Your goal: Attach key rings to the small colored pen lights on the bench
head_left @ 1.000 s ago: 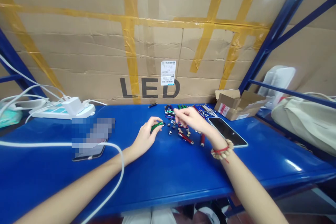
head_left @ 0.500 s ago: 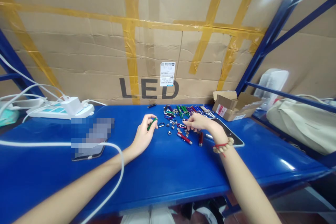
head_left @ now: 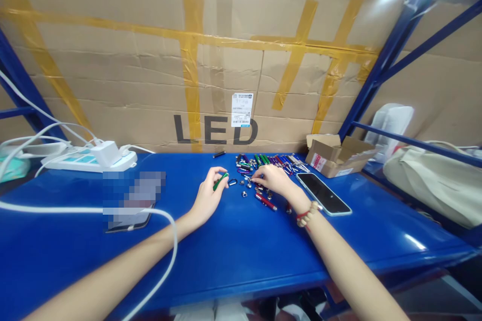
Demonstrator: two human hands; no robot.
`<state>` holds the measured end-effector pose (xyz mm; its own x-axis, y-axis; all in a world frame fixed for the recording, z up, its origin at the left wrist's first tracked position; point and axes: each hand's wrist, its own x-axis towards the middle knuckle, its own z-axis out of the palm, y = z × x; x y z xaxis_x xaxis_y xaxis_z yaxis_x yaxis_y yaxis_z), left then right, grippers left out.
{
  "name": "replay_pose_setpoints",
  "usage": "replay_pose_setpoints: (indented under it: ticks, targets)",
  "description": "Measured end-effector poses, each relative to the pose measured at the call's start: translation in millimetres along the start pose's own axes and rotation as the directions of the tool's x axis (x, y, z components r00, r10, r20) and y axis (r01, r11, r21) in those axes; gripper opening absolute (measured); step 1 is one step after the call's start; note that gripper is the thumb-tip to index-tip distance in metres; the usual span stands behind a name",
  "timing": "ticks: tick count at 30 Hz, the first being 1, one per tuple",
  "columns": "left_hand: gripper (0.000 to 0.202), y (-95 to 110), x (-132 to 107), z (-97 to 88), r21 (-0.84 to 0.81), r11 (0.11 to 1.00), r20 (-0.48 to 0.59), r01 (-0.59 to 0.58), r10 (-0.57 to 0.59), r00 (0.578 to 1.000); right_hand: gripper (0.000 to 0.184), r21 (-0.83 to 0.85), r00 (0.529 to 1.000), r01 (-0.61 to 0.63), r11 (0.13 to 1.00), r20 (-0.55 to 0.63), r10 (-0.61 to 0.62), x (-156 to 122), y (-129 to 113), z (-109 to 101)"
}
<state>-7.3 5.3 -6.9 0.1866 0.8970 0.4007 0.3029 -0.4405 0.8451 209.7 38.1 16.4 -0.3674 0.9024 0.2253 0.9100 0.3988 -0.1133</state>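
Observation:
My left hand is closed around a small green metal tube, like the body of a mini flashlight, held just above the blue tabletop. My right hand is over the small parts with thumb and fingers pinched together; whatever is between the fingertips is too small to make out. Small silver caps lie below and left of those fingertips. A dark carabiner clip rests between my hands. Nearer me lies a red mini flashlight; a second red one is mostly hidden under my right wrist.
Behind my right hand, several coloured flashlights lie in a row. A phone and a small open carton are on the right. At left are a blurred-out phone, a power strip and a white cable crossing above my left forearm.
My right hand has moved left, from above the red flashlights toward the small silver parts, uncovering more of the right-hand phone. My left hand keeps its hold on the green tube.

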Motion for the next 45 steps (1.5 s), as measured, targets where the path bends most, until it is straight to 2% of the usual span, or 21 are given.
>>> replay_pose_setpoints:
  ticks: [3, 5, 7, 9, 13, 17, 21, 27, 29, 32, 35, 40, 43, 45]
  targets:
    - [0.034, 4.0, -0.3, -0.4, 0.009, 1.000, -0.003, 0.023, -0.023, 1.000, 0.014, 0.089, 0.993, -0.026, 0.996, -0.117, 0.037, -0.4, -3.5, -5.5]
    - [0.033, 5.9, -0.6, -0.5, 0.005, 0.999, 0.013, 0.031, -0.031, 0.999, 0.018, 0.259, 0.971, 0.016, 0.966, -0.236, 0.047, -1.7, -10.6, -11.0]
    - [0.027, 6.5, -1.1, -0.4, -0.003, 1.000, 0.038, 0.026, -0.026, 0.999, 0.022, 0.453, 0.954, 0.117, 0.884, -0.297, 0.026, -3.3, -22.1, -15.2]
    - [0.024, 5.8, -1.5, -0.2, -0.021, 1.000, 0.060, 0.006, -0.005, 0.998, 0.024, 0.577, 0.952, 0.199, 0.792, -0.305, -0.017, -4.4, -34.9, -16.8]
    - [0.024, 3.6, -2.4, 0.5, -0.051, 0.998, 0.068, -0.043, 0.047, 0.997, 0.022, 0.620, 0.931, 0.326, 0.714, -0.339, -0.131, -4.5, -51.2, -12.3]
    - [0.022, 3.4, -3.8, 0.4, -0.054, 0.996, 0.047, -0.072, 0.074, 0.996, 0.022, 0.639, 0.925, 0.322, 0.698, -0.369, -0.090, -3.2, -54.2, -5.7]
    - [0.021, 2.8, -5.2, -0.8, -0.008, 0.994, 0.063, -0.106, 0.107, 0.992, 0.025, 0.671, 0.936, 0.310, 0.674, -0.338, -0.094, -3.5, -51.7, -5.7]
    - [0.021, -1.1, -4.0, -3.3, 0.091, 0.954, 0.181, -0.285, 0.265, 0.947, 0.032, 0.550, 0.943, 0.330, 0.767, -0.217, -0.251, -8.0, -42.6, -16.7]
    - [0.020, -0.6, -4.1, -3.7, 0.093, 0.949, 0.201, -0.300, 0.278, 0.940, 0.033, 0.516, 0.935, 0.354, 0.780, -0.183, -0.303, -10.5, -43.3, -18.7]
    - [0.018, 3.4, -6.1, -4.2, 0.089, 0.956, 0.183, -0.278, 0.259, 0.949, 0.035, 0.465, 0.915, 0.404, 0.788, -0.192, -0.356, -14.4, -48.4, -19.3]
    - [0.017, 7.9, -8.7, -4.8, 0.106, 0.944, 0.152, -0.314, 0.296, 0.943, 0.036, 0.440, 0.910, 0.415, 0.797, -0.185, -0.371, -18.1, -54.2, -19.2]
    - [0.020, 7.4, -10.9, -5.6, 0.187, 0.886, 0.149, -0.423, 0.400, 0.904, 0.044, 0.532, 0.934, 0.348, 0.772, -0.128, -0.334, -21.2, -60.2, -20.5]
    - [0.021, 3.2, -10.0, -5.6, 0.238, 0.852, 0.192, -0.466, 0.429, 0.883, 0.052, 0.663, 0.954, 0.236, 0.711, -0.017, -0.300, -20.4, -60.9, -19.0]
    - [0.020, 0.1, -8.0, -5.8, 0.249, 0.853, 0.204, -0.459, 0.417, 0.886, 0.054, 0.706, 0.964, 0.148, 0.692, 0.053, -0.260, -18.5, -59.8, -15.1]
